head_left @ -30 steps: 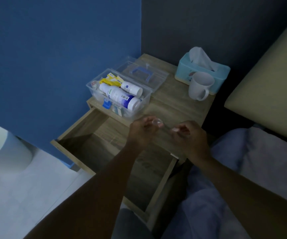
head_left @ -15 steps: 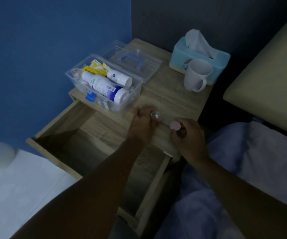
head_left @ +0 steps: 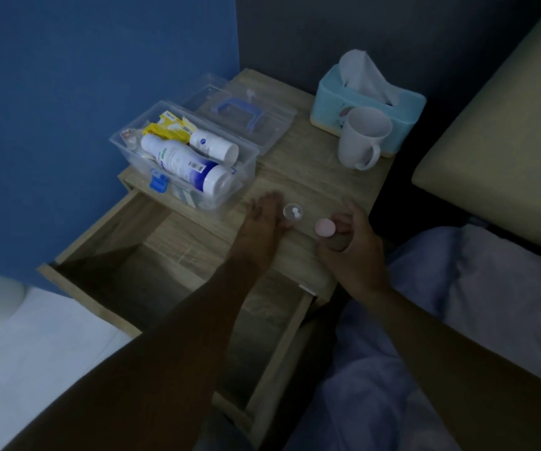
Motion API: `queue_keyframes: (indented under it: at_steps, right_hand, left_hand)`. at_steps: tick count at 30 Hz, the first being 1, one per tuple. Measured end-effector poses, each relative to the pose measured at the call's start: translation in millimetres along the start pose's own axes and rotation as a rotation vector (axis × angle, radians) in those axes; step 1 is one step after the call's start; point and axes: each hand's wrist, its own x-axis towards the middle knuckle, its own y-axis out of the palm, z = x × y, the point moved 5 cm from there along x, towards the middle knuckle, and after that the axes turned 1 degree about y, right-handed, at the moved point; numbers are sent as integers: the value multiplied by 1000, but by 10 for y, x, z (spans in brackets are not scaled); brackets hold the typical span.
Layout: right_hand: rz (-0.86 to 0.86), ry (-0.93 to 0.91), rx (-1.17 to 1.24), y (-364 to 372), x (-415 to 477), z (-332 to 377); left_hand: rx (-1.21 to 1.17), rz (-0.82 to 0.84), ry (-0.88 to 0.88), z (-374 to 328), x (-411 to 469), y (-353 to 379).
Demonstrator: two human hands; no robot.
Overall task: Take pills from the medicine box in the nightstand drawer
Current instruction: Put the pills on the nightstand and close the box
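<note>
At frame centre, a small clear cap (head_left: 293,213) holding 2 white pills (head_left: 295,213) sits on the nightstand top (head_left: 321,177), touching the left hand (head_left: 264,216), whose fingers lie spread and flat beside it. The right hand (head_left: 350,242), slightly farther off to the right, is curled around a pink-capped bottle (head_left: 326,228); the open medicine box (head_left: 184,157) lies up-left of both.

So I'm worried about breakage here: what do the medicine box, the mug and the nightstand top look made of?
Medicine box: clear glossy plastic, since its contents show through the walls. Mug: smooth white, probably ceramic, though plastic is possible in this dim light. Nightstand top: pale matte wood-grain, likely laminate or veneer.
</note>
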Motion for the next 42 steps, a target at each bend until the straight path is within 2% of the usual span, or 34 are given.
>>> queue_keyframes:
  at_steps: [2,5,8,13,16,20,24,28,31,36,42]
  right_hand:
    - [-22,13,36,-17,-19,5]
    - [-65,22,40,-33,0,39]
    - [-115,6,18,-101,86,138]
    - [-208,-136,-36,-343,394,421]
    - [-190,-171,-119,-428,690,542]
    - [-128,-131,-274,-427,1132,584]
    - [-115,28,-339,-391,1443,507]
    - [-214,238,-231,-402,1603,427]
    - [-260,321,-120,-405,1647,388]
    - [-293,331,-21,-474,1625,376]
    - [-316,241,16,-548,1410,426]
  left_hand:
    - [132,12,10,89,-64,-28]
    - [453,26,78,185,-127,-10]
    - [581,23,98,213,-170,-31]
    - [626,32,128,260,-181,-56]
    - [621,59,112,287,-150,-43]
    - [631,57,121,304,-129,-28]
    - [620,80,126,327,-109,-17]
    - [626,62,139,298,-120,-24]
    - [613,48,142,277,-139,-36]
    - [633,53,150,291,-133,-29]
    - [636,39,146,309,-130,-18]
